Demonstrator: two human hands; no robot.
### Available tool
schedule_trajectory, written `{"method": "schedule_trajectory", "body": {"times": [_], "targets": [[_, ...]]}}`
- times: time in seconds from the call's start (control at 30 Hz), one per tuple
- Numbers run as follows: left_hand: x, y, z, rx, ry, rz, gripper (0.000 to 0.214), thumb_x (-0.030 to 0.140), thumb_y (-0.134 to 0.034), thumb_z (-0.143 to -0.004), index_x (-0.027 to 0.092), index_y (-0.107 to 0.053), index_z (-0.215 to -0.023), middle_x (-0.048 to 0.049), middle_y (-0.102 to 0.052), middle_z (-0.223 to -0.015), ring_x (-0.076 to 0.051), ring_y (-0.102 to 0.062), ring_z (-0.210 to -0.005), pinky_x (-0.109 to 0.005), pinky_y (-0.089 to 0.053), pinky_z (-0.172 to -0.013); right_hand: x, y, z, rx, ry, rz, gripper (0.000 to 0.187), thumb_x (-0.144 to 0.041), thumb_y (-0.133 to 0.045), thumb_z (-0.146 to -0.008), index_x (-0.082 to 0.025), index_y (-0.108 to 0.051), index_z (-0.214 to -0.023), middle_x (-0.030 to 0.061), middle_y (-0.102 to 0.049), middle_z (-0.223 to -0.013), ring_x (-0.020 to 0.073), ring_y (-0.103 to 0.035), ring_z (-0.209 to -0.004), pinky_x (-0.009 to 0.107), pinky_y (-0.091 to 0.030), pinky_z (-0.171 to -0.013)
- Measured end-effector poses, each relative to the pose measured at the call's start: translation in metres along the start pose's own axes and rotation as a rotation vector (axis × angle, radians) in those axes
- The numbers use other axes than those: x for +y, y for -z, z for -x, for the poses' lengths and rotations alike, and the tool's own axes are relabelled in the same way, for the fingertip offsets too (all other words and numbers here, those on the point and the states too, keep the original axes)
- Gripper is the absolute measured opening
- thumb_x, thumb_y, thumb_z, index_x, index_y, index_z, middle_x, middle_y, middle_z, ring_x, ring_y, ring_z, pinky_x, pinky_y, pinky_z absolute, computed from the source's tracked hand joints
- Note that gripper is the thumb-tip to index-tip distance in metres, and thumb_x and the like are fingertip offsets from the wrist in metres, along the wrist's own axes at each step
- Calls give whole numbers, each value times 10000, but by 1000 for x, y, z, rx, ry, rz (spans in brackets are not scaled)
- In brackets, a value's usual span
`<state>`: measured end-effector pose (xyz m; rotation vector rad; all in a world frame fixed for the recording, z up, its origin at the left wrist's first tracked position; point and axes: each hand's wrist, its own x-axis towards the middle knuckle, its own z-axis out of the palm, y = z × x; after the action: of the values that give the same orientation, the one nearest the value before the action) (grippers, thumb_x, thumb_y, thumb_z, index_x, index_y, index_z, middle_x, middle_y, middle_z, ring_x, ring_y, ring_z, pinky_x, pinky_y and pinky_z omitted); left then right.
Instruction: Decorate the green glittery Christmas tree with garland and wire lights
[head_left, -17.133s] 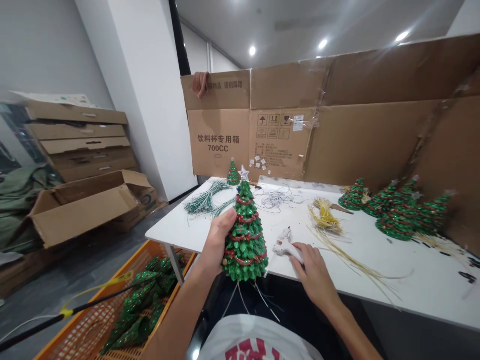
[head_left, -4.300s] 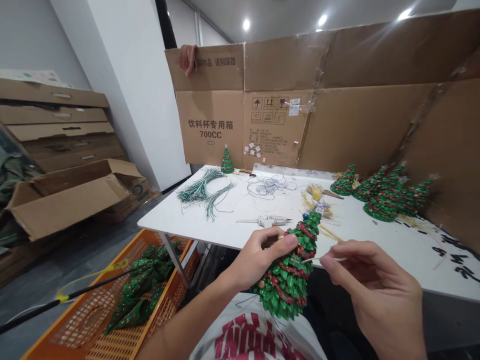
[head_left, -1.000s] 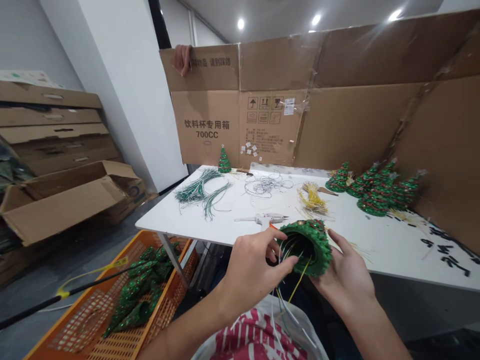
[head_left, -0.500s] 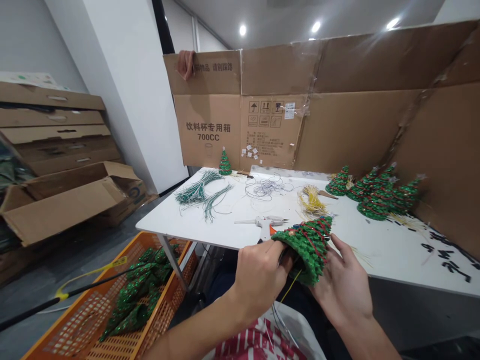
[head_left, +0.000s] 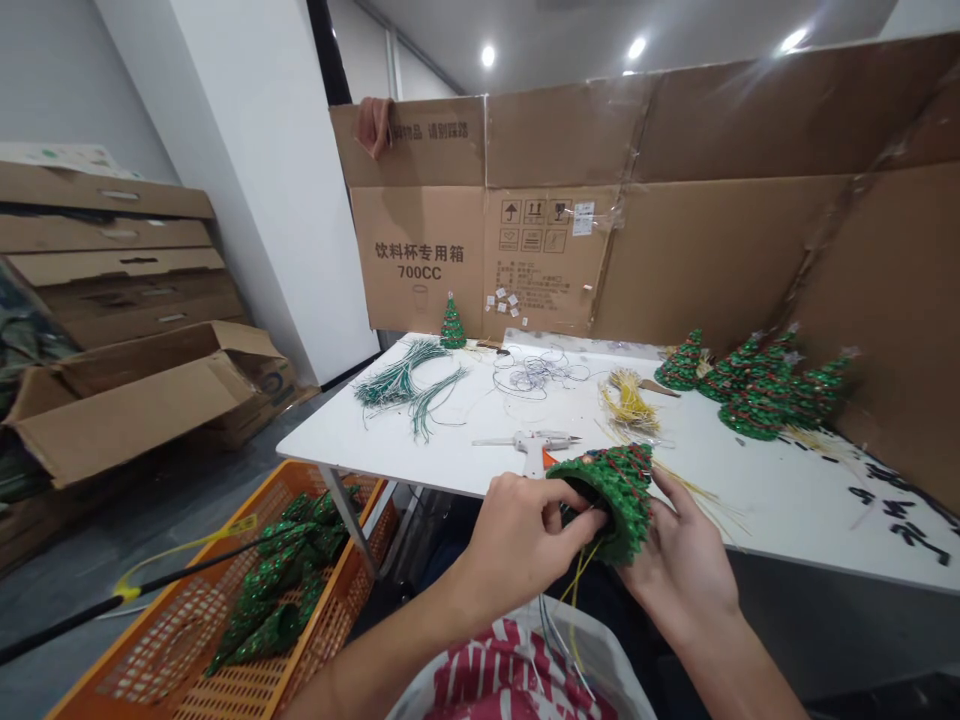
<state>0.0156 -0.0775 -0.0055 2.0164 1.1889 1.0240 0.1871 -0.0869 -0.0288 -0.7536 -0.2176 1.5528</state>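
A small green tinsel Christmas tree (head_left: 626, 505) with red garland lies tilted in front of me, its hollow base turned toward my left side. My right hand (head_left: 686, 560) holds it from the right, fingers behind its outer side. At the rim of the opening is my left hand (head_left: 529, 530), thumb and forefinger pinched together; what they grip is hidden. Yellow wires (head_left: 579, 575) hang out of the base below those fingers, above a white and red plastic bag (head_left: 517, 675) on my lap.
On the white table (head_left: 495, 460) lie a glue gun (head_left: 534, 450), green wires (head_left: 401, 375), a yellow wire bundle (head_left: 630, 402) and thin tangled wire (head_left: 536, 372). Finished trees (head_left: 761, 395) stand at the right. An orange crate (head_left: 161, 640) with green tree cones is lower left. Cardboard walls (head_left: 697, 250) enclose the back.
My left fingers have shifted from gripping the rim to a pinch at the opening. The tree has turned its base more toward me, and more yellow wire shows below it.
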Motion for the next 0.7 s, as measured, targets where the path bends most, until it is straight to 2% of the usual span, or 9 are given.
{"method": "schedule_trajectory", "body": {"times": [0.1, 0.17, 0.33, 0.43, 0.53, 0.63, 0.7], "targets": [[3, 3, -1, -64, 23, -1, 154, 254, -816, -897, 182, -841, -764, 97, -412, -448, -77, -359, -455, -245, -282, -557, 0, -3, 3, 26, 37, 19, 199, -343, -760, -871, -193, -820, -987, 61, -877, -890, 318, -844, -1020, 468, -656, -1010], [3, 5, -1, -81, 13, 1, 170, 220, -784, -907, 176, -812, -746, 96, -410, -466, -77, -365, -466, -241, -279, -559, 0, -9, 6, 46, 75, 29, 210, -344, -763, -864, -196, -821, -1001, 59, -880, -914, 317, -839, -1048, 467, -650, -1020], [5, 9, -1, -93, -81, 18, 173, 180, -671, -940, 174, -721, -775, 36, -621, -636, -115, -522, -588, -237, -352, -596, 2, -22, 15, 40, 198, -30, 284, -379, -795, -852, -229, -833, -1090, 35, -887, -1040, 302, -821, -1122, 468, -615, -1087], [8, 7, 1, -64, -94, 125, 193, 225, -644, -965, 172, -718, -794, -4, -700, -720, -144, -604, -665, -241, -427, -645, 4, -24, 20, 20, 284, -42, 326, -381, -835, -847, -265, -835, -1151, 5, -885, -1088, 287, -813, -1152, 460, -585, -1136], [10, -2, 1, -67, 28, 368, 229, 327, -699, -943, 161, -758, -796, -8, -683, -672, -148, -618, -616, -241, -475, -619, 5, -23, 23, 16, 313, -44, 362, -389, -864, -836, -278, -837, -1180, 0, -884, -1101, 295, -800, -1193, 465, -566, -1166], [8, -15, 0, -103, 182, 623, 307, 444, -806, -849, 146, -789, -776, -1, -649, -615, -131, -560, -502, -238, -477, -504, 6, -23, 26, 26, 307, -43, 402, -453, -885, -826, -271, -841, -1183, 16, -884, -1093, 314, -787, -1222, 486, -561, -1176], [4, -20, 0, -52, 225, 678, 345, 468, -850, -797, 138, -788, -713, -3, -641, -585, -115, -508, -460, -231, -449, -450, 8, -22, 27, 34, 322, -48, 414, -481, -878, -841, -283, -834, -1202, 10, -882, -1115, 308, -779, -1240, 493, -555, -1186]]}}
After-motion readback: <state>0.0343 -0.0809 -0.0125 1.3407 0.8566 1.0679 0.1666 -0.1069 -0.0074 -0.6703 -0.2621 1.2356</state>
